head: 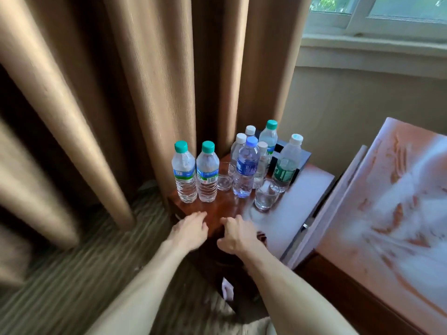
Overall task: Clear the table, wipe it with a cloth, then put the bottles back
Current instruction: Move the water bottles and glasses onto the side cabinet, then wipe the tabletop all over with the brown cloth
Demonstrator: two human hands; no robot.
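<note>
A small dark wooden table point(297, 213) stands in the corner. On it are several water bottles: two with green caps at the left point(185, 174) point(207, 174), a blue-capped bottle point(246, 169) in the middle, a green-labelled bottle point(287, 163) at the right, and more behind. Two empty glasses stand among them, one point(225, 176) behind the blue bottle's left and one point(266, 198) at the front right. My left hand point(191, 229) and my right hand point(235, 235) hover over the table's near edge, fingers relaxed, holding nothing. No cloth is in view.
Brown curtains point(121, 93) hang right behind the table. A larger glossy wooden desk point(399, 213) adjoins it on the right. A dark box point(300, 155) sits behind the bottles. A window point(377, 18) is at the upper right. Striped carpet point(72, 286) covers the floor at the left.
</note>
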